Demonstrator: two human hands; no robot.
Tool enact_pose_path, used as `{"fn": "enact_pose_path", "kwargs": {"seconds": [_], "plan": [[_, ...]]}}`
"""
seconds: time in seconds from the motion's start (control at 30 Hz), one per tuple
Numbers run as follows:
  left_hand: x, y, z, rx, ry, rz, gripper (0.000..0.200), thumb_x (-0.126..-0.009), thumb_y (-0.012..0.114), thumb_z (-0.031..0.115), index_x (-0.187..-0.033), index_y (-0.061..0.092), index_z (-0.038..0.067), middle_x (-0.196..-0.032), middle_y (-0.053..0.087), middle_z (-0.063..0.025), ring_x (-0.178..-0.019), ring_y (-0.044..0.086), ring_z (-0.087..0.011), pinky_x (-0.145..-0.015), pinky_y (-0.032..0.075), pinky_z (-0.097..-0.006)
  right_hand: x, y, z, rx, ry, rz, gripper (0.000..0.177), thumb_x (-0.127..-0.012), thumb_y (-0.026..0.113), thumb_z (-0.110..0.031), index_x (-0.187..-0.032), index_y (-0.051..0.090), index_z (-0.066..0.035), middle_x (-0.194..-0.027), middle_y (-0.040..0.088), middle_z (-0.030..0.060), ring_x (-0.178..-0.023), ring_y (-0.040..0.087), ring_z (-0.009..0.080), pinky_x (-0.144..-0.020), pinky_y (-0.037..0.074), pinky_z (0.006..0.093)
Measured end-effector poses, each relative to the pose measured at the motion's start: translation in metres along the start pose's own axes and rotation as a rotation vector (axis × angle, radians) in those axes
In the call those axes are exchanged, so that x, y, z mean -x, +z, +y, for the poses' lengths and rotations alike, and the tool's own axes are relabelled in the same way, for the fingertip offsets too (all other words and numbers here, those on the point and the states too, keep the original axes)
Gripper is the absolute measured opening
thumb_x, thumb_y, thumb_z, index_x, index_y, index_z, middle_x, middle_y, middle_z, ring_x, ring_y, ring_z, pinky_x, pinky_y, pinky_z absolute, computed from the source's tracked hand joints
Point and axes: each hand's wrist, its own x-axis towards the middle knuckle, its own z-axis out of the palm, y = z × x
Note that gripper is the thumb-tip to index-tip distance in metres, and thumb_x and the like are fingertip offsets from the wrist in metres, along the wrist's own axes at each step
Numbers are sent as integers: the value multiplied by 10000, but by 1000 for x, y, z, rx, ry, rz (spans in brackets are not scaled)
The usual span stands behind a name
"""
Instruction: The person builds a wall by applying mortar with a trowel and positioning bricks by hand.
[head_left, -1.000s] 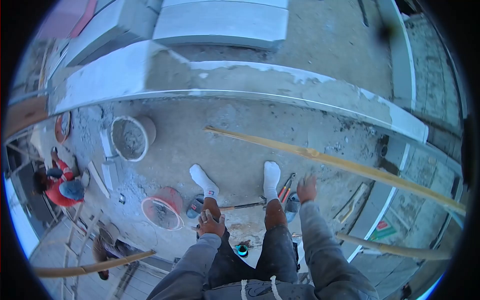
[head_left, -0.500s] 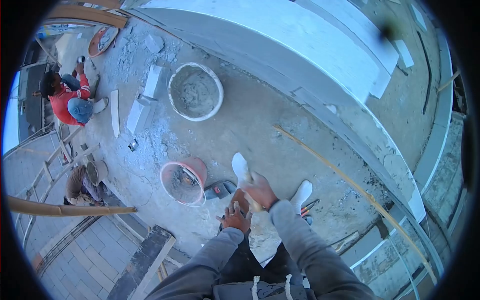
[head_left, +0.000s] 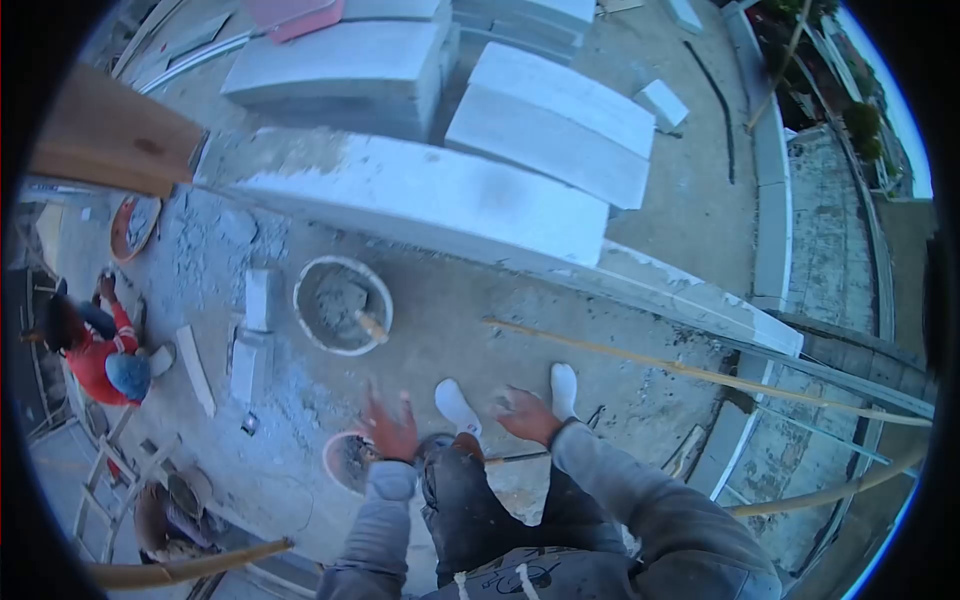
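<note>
My left hand (head_left: 388, 428) is raised over the edge of a pink bucket (head_left: 347, 462), its fingers spread and somewhat blurred, holding nothing. My right hand (head_left: 526, 414) is in the air above the floor between my two white-covered feet, fingers apart and nothing in them. Ahead of my hands stands a round white-rimmed tub (head_left: 343, 305) of grey mortar. A trowel with a wooden handle (head_left: 371, 327) rests in that tub, its blade on the mortar.
A low block wall (head_left: 420, 190) crosses ahead, with large pale blocks (head_left: 550, 125) behind it. A bamboo pole (head_left: 640, 362) slants along the floor at right. One person in red (head_left: 98, 365) crouches at left; another person (head_left: 170, 515) is lower left.
My hands have moved apart; the left was near my knee and the right held a long object. The trowel now lies in the tub. The view has shifted toward the wall.
</note>
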Motion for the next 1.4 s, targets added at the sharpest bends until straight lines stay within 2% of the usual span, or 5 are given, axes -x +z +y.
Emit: {"fn": "enact_pose_path", "kwargs": {"seconds": [0.23,0.4,0.6,1.2,1.4], "plan": [[-167,-76,217,34,435,327,470,-890,495,322,-1300,418,106,-1369,361,-141,-1266,338,-296,-1031,70,-590,34,-279,-41,-377,-52,667,208,-834,527,-194,-901,575,-3,-681,585,46,-595,580,114,-578,470,240],[-225,-43,299,-143,477,328,476,-900,477,327,-1319,390,118,-1353,382,-144,-1285,315,-294,-1043,58,-576,-101,-403,68,281,-24,620,336,-811,554,-294,-995,538,-12,-876,615,160,-849,598,306,-747,463,370],[-260,22,307,-311,434,170,510,-931,357,406,-1320,380,78,-1347,390,-150,-1296,294,-307,-1067,64,-523,-258,-409,191,644,177,142,586,-777,606,-356,-1226,413,-32,-1219,464,190,-1090,496,335,-910,410,405],[-261,33,318,-550,250,-42,595,-946,167,410,-1229,441,-36,-1270,444,-200,-1251,326,-367,-1055,201,-484,-428,-335,252,545,-248,576,792,-789,475,-607,-1390,268,-134,-1455,173,141,-1353,134,299,-1077,62,528],[-262,28,324,-623,240,-78,581,-944,163,393,-1206,457,-35,-1239,468,-199,-1246,330,-379,-1053,196,-512,-400,-374,325,125,247,1290,771,-771,578,-486,-1326,318,-19,-1387,288,204,-1315,187,374,-1059,132,486]]}}
